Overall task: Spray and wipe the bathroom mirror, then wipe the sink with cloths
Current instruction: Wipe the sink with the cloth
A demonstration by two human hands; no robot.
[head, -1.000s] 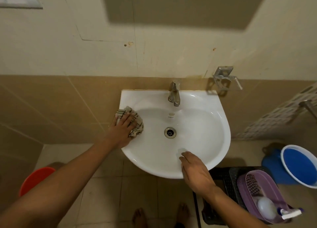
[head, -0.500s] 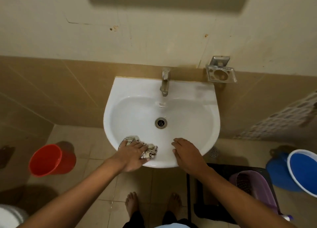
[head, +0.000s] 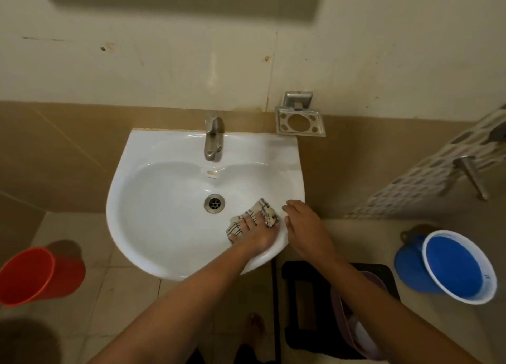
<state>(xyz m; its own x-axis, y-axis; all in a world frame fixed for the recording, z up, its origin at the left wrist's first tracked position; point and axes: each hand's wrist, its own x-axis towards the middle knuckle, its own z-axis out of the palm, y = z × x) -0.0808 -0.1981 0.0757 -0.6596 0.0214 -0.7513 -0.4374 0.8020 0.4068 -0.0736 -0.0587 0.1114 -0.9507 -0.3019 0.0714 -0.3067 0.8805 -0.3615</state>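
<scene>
The white wall-hung sink (head: 131,177) fills the middle of the head view, with a steel tap (head: 213,141) at its back and a drain (head: 214,203) in the bowl. A beige checked cloth (head: 267,208) lies inside the bowl at the right front, just right of the drain. My left hand (head: 257,236) presses on it with spread fingers, my forearm crossing the front rim. My right hand (head: 304,226) rests on the sink's right rim beside the cloth, fingers relaxed and holding nothing.
An empty metal soap holder (head: 299,122) hangs on the wall right of the tap. On the floor stand a red bucket (head: 35,276) at the left, a blue bucket (head: 454,265) at the right, and a black stool (head: 306,309) with a purple basket (head: 345,309) under my right arm.
My left hand has swept the cloth from the bowl's left side along the front to the right front. My right hand has shifted from the front rim to the right rim.
</scene>
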